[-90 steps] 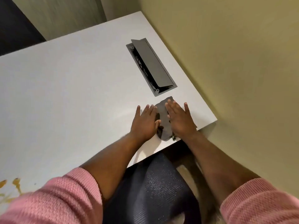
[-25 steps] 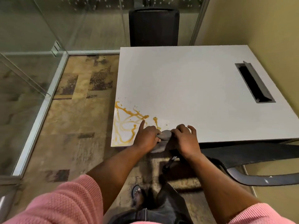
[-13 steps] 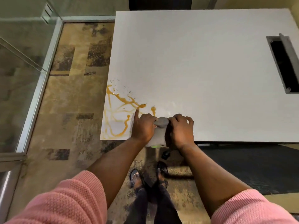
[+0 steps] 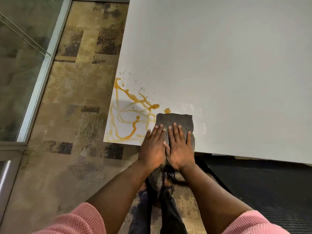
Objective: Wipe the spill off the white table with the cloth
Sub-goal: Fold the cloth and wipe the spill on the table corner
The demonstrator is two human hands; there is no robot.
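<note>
A grey cloth (image 4: 174, 120) lies spread flat on the white table (image 4: 219, 65) at its near edge. My left hand (image 4: 154, 146) and my right hand (image 4: 179, 146) lie side by side, palms down, fingers straight, pressing on the cloth's near half. An orange spill (image 4: 130, 115) of streaks and drops covers the table's near left corner, just left of the cloth. One orange drop (image 4: 167, 110) sits at the cloth's far edge. Small dark specks (image 4: 143, 88) lie beyond the streaks.
The table's left edge drops to patterned brown carpet (image 4: 76, 98). A glass wall with a metal frame (image 4: 42, 73) stands further left. A dark mat (image 4: 270, 191) lies under the table at the right. My feet (image 4: 160, 183) are below the table edge.
The cloth was bunched between my closed hands half a second ago. It now lies unfolded flat, and both hands have opened onto it. The view has moved closer to the spill corner.
</note>
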